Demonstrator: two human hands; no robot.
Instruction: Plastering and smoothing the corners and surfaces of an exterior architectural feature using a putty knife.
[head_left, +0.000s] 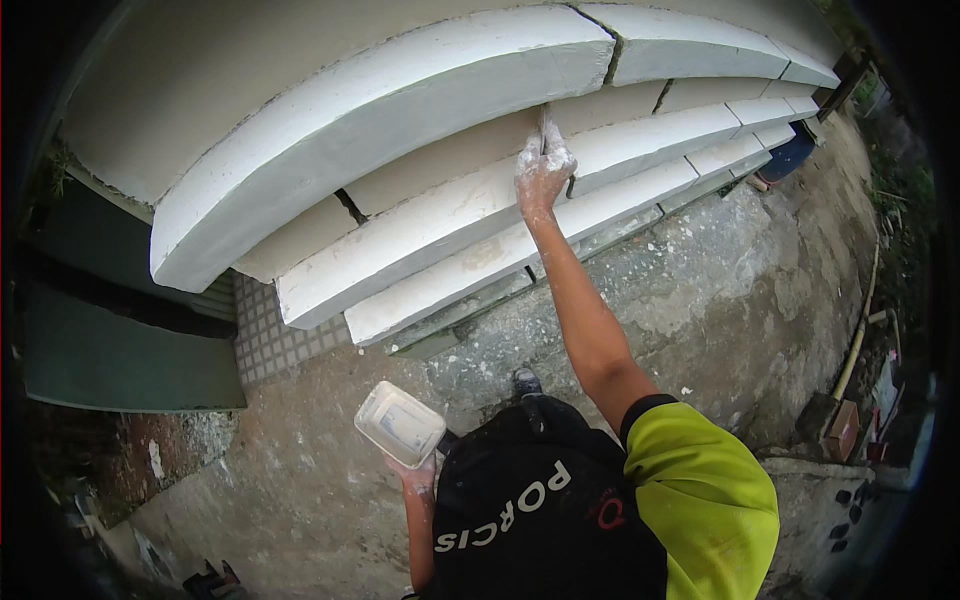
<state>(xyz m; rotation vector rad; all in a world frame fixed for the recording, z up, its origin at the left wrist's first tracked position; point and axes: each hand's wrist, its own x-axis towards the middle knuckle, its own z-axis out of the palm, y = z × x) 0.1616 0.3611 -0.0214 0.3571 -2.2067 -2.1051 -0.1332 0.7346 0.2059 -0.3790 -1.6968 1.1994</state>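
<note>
Three curved white ledges (380, 78) rise in steps, with beige recessed bands and dark vertical cracks between segments. My right hand (545, 172), dusted white, reaches to the middle band, its fingers closed on a thin tool (544, 128) held upright against that band; the tool's kind is hard to make out. Lower down, my left hand (410, 470) grips a rectangular white plastic tub (400, 418) of pale material, tilted near my body. Part of that hand is hidden under the tub.
Stained concrete ground (720, 330) runs below the ledges. Grey checked tiles (270, 330) and a dark green panel (120, 365) are at left. A blue object (785, 158) stands at the ledges' right end. A pale pipe (860, 330) and clutter lie along the right edge.
</note>
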